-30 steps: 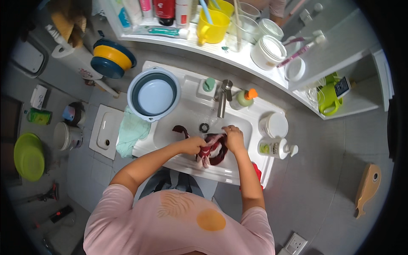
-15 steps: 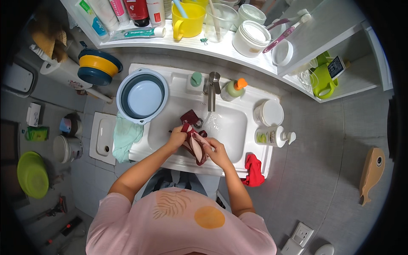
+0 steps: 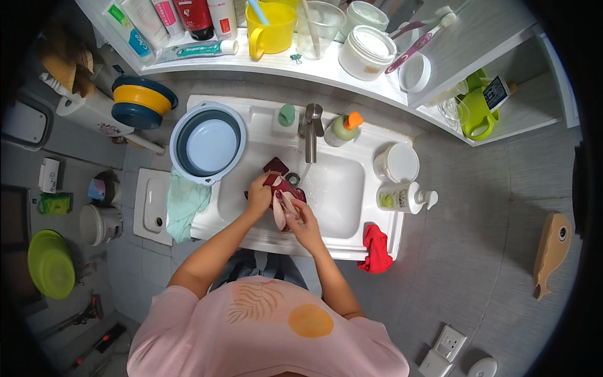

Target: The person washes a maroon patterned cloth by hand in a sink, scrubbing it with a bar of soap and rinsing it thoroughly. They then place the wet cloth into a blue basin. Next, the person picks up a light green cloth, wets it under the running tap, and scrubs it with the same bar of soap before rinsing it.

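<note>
Over the white sink (image 3: 342,217), both hands hold a dark red fabric piece with pale pink lining (image 3: 284,204); its exact kind is unclear. My left hand (image 3: 258,197) is closed round its upper left side. With bent fingers, my right hand (image 3: 305,227) grips the pale lining at the lower right. A flat part of dark red fabric (image 3: 275,166) shows just beyond my left hand, beside the round drain (image 3: 293,180). From the metal faucet (image 3: 311,135) a thin stream of water falls close to the fabric.
A blue collapsible basin (image 3: 213,146) stands on the sink's left side above a mint cloth (image 3: 187,204). Along the right rim are a green bottle with an orange pump (image 3: 343,130), a white tub (image 3: 400,163), a pump bottle (image 3: 405,198) and a red cloth (image 3: 377,250). A crowded shelf (image 3: 267,69) spans the back.
My right hand has moved left and a little lower, closer to my left hand. The fabric is more bunched and turned between them, its pale lining now hanging toward me.
</note>
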Available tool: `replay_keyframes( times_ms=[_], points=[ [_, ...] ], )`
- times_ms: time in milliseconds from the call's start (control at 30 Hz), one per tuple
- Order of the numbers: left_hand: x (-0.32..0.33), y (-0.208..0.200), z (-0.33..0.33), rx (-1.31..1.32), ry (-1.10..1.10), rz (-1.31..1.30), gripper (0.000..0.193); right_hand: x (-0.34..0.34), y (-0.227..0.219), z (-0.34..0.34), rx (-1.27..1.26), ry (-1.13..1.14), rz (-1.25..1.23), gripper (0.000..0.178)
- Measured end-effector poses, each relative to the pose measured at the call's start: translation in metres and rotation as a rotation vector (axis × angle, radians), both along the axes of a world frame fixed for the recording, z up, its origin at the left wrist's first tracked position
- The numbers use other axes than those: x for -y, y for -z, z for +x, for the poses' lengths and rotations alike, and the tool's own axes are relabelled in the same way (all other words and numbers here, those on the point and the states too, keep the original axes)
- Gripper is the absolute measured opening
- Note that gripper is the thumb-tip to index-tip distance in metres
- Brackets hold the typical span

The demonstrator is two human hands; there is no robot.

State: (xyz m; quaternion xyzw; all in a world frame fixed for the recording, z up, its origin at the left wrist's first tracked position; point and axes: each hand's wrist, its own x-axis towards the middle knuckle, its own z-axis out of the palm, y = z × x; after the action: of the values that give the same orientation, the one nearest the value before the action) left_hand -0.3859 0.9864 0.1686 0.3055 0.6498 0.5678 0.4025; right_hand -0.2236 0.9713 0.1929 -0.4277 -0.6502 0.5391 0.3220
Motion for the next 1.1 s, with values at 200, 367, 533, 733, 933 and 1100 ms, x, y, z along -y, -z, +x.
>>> replay_keyframes(
  times_ms=[200, 367, 533, 733, 933, 1100],
  points=[
    [0.009, 0.018, -0.006, -0.072, -0.039, -0.062, 0.025, -0.008, -0.005, 0.01, 0.061, 0.067, -0.359, 0.022],
    [0.003, 0.021, -0.004, -0.028, -0.255, -0.057, 0.023, 0.006, -0.033, -0.025, 0.197, 0.006, 0.266, 0.042],
    [0.0, -0.02, 0.009, 0.255, -0.294, -0.17, 0.018, 0.009, -0.009, -0.033, 0.326, 0.124, 0.467, 0.059],
    [0.021, 0.01, -0.025, -0.094, 0.078, 0.07, 0.059, -0.019, 0.003, 0.007, -0.142, -0.033, -0.218, 0.05],
    [0.025, -0.045, -0.021, -0.143, 0.535, -0.018, 0.078, -0.042, -0.012, 0.023, -0.351, 0.04, -0.509, 0.03],
    [0.031, -0.054, -0.012, 0.393, 0.688, -0.259, 0.053, -0.041, -0.005, 0.01, -0.355, 0.294, -0.606, 0.034]
  ],
)
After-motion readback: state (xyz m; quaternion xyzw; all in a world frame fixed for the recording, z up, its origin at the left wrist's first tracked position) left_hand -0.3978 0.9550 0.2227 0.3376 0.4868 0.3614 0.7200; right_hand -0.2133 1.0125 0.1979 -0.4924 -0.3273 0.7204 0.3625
